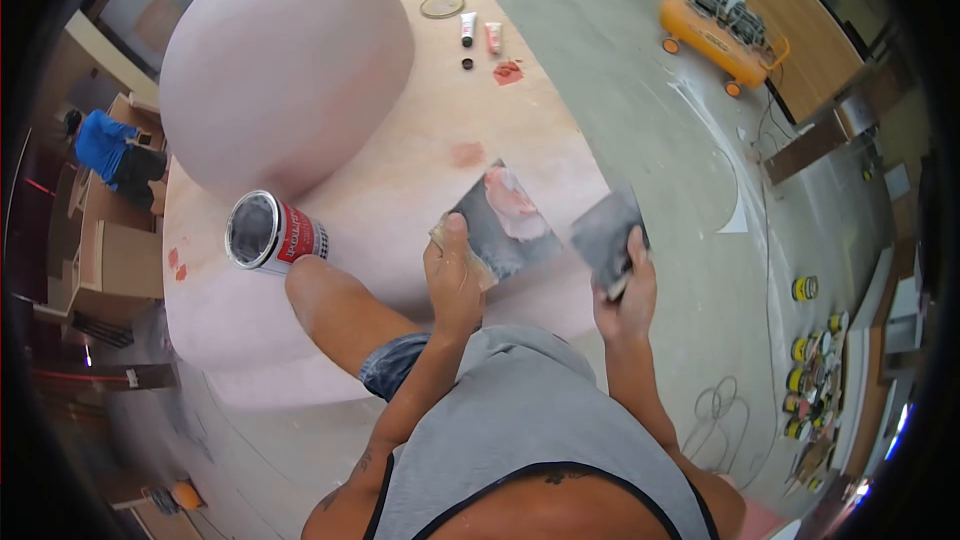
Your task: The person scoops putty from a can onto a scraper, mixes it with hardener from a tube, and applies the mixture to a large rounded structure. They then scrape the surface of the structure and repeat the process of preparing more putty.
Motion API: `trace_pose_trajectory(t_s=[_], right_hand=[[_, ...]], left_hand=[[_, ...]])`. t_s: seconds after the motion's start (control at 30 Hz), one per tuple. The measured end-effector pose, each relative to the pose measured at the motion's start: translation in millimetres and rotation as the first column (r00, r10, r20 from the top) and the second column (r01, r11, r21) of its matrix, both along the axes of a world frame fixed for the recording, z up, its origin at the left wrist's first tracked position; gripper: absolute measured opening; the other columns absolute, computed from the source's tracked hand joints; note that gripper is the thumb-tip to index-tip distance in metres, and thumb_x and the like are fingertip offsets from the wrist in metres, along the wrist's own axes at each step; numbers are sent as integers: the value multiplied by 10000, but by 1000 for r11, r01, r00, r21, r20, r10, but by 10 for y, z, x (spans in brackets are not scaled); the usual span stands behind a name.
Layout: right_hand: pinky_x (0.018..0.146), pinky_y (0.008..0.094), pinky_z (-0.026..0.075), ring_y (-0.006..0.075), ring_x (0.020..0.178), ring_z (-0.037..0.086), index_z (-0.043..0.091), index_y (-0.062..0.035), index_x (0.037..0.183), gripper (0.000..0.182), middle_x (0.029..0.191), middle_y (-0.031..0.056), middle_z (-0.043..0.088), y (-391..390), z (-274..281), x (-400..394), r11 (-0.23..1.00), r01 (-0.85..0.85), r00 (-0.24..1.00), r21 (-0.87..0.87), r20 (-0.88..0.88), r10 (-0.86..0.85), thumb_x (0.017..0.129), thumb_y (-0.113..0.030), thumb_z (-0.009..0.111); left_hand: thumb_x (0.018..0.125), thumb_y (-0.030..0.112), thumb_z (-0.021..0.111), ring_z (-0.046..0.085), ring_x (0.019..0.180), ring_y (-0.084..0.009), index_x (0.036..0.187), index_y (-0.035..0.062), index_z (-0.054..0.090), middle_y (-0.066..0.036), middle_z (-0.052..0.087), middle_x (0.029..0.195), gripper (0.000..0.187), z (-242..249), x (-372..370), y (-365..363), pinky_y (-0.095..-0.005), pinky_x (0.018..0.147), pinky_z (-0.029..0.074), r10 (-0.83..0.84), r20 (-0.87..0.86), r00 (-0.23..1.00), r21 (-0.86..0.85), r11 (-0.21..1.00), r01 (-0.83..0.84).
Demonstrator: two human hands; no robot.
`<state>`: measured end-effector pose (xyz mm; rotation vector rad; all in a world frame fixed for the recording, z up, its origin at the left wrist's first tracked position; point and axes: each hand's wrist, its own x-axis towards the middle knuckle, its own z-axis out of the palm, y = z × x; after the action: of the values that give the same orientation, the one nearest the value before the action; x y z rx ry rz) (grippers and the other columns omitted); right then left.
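Observation:
My left hand (456,275) is closed on the lower left edge of a dark flat plate (530,240), which bears a smear of pink paste (510,202). To the right, my right hand (628,290) grips a second dark flat blade (606,230), slightly blurred, held apart from the plate. An open can (300,238) with a red label stands by my knee. Behind it rises a large smooth pinkish dome (290,65). Two small tubes, one white and black (468,29) and one white and red (493,37), lie near a round lid (442,6).
The board (540,130) under the dome carries reddish smears. An orange compressor (715,40) stands on the floor at upper right. Several cans (800,380) line the right side, near a loose hose (716,405). A person in blue (103,145) is at far left.

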<state>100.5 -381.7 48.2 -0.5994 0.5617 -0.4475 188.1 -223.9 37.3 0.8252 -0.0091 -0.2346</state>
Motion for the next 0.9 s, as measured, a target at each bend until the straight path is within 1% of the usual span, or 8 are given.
trace_pose_trajectory(t_s=[0.3, 0.5, 0.57, 0.67, 0.73, 0.8, 0.87, 0.9], right_hand=[[364, 300, 434, 166, 570, 617, 580, 26, 1081, 318, 849, 95, 648, 294, -72, 360, 932, 16, 998, -362, -47, -36, 957, -263, 624], [803, 291, 533, 120, 919, 627, 592, 39, 1089, 252, 1018, 85, 651, 15, 506, 530, 942, 135, 970, -308, 233, -63, 962, -173, 638], [795, 344, 547, 180, 889, 642, 587, 31, 1079, 273, 1025, 93, 623, 62, 440, 474, 740, 474, 875, -478, 354, -331, 985, -224, 608], [829, 466, 538, 342, 987, 613, 594, -58, 1075, 194, 1046, 143, 527, 153, 528, 177, 296, 472, 757, -830, 554, 346, 933, -171, 661], [923, 458, 495, 373, 1054, 567, 596, -76, 1118, 361, 1215, 186, 461, 85, 352, 53, 120, 105, 659, -987, 159, 735, 786, -47, 733], [986, 429, 447, 385, 1138, 513, 606, -76, 1189, 506, 1218, 199, 480, 357, 78, 217, 72, 348, 815, -935, 339, 470, 715, 83, 680], [1024, 418, 405, 373, 1186, 467, 600, -69, 1249, 649, 1225, 209, 477, 173, 122, 392, -73, 18, 919, -997, -13, 395, 651, 182, 597], [1008, 428, 415, 378, 1160, 471, 588, -57, 1271, 690, 1234, 196, 473, -72, 60, 438, -426, -188, 901, -885, -328, 284, 633, 206, 577]], left_hand=[[1036, 242, 519, 481, 567, -59, 1164, -75, 615, -28, 602, 750, 355, 86, -6, 225, -238, 497, 399, -112, 515, 850, 567, 788, -240], [1033, 239, 520, 603, 599, -117, 1139, -62, 627, -73, 678, 813, 337, 86, -72, 376, -288, 512, 468, -435, 742, 509, 647, 663, -377], [1036, 296, 503, 663, 665, -153, 1138, -2, 615, -72, 691, 873, 334, 164, -72, 318, -291, 517, 505, -41, 112, 993, 176, 984, 21], [1037, 351, 478, 677, 704, -163, 1135, 47, 582, -72, 682, 898, 335, 198, -22, 318, -285, 507, 525, -205, -270, 941, -298, 947, 121], [1037, 362, 471, 681, 710, -150, 1151, 50, 555, -73, 672, 884, 342, 151, -36, 284, -290, 511, 543, -263, -293, 919, -387, 912, 137], [1047, 288, 454, 698, 915, -169, 1199, 34, 562, -98, 681, 1061, 315, 149, -91, 212, -326, 743, 599, -283, -155, 946, -370, 905, 210], [1051, 275, 445, 691, 957, -197, 1232, 9, 544, -121, 669, 1105, 337, 143, -114, 246, -348, 800, 591, -323, -55, 945, -372, 885, 281], [1046, 288, 466, 684, 882, -176, 1202, -5, 544, -105, 669, 1029, 341, 325, -167, 230, -316, 741, 586, -251, -106, 962, -276, 937, 214]])
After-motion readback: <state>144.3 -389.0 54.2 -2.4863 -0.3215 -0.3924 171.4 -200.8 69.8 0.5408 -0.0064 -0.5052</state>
